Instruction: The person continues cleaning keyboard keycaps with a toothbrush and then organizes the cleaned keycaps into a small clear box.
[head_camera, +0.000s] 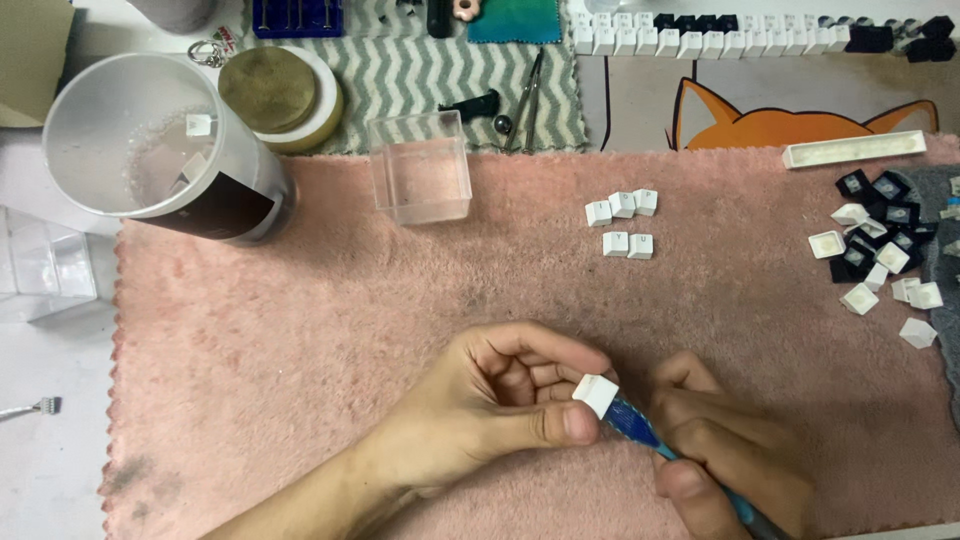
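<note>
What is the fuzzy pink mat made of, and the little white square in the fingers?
The pink mat looks like soft terry cloth: fuzzy pile, frayed edges. The white keycap in the left hand looks like hard matte plastic: crisp edges, no shine. The right hand holds a blue tool, probably plastic too.

White worktable (40, 480) under pink towel (300, 330), striped cloth (420, 80), cat-print mat (760, 110).

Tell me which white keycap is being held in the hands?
The white keycap pinched by the left hand against the blue tool; the other keycaps lie loose on the pink towel.
</note>
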